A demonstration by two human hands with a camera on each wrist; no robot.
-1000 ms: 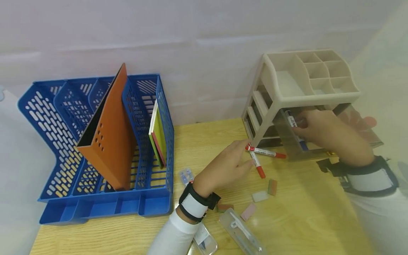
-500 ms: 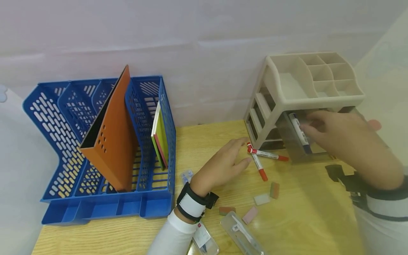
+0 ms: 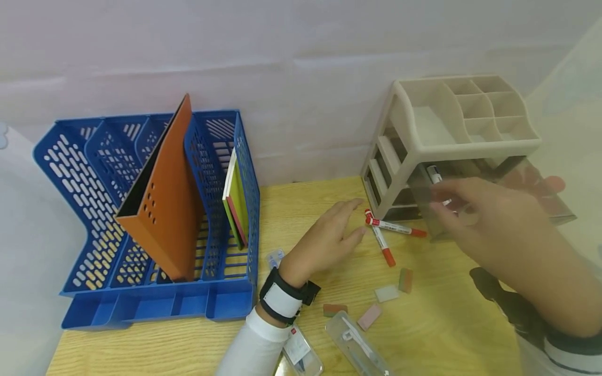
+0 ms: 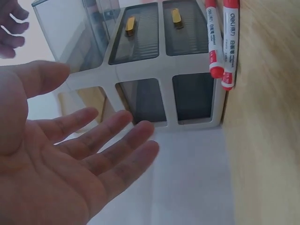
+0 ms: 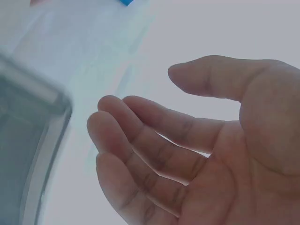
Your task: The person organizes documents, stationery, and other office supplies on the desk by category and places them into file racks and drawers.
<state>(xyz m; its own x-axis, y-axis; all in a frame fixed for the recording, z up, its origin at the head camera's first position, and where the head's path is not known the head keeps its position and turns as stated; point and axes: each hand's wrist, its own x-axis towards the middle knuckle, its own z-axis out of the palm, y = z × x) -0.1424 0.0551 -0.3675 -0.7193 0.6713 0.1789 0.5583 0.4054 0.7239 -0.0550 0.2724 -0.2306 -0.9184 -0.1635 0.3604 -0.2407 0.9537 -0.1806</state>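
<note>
My right hand (image 3: 498, 224) hangs in front of the pulled-out clear drawer (image 3: 562, 206) of the beige desk organizer (image 3: 475, 150). In the right wrist view its fingers (image 5: 161, 157) are loosely bent with nothing between them. A whiteboard marker (image 3: 433, 174) with a white barrel lies in the drawer, partly hidden behind that hand. My left hand (image 3: 324, 240) is held over the table with fingers spread, holding nothing. Just right of its fingertips, one red marker (image 3: 400, 227) lies across another red marker (image 3: 383, 245), beside the organizer's base.
A blue file rack (image 3: 160, 300) stands on the left, holding an orange binder (image 3: 164, 209) and thin notebooks (image 3: 235, 203). Several erasers, including a pink one (image 3: 369, 317), lie in front. Nearer are a clear case (image 3: 355, 344) and a small clear box (image 3: 301, 352).
My right hand has come away from the marker in the drawer and drawn back toward me, its fingers loosening. The left hand has hardly moved. The red markers lie as before.
</note>
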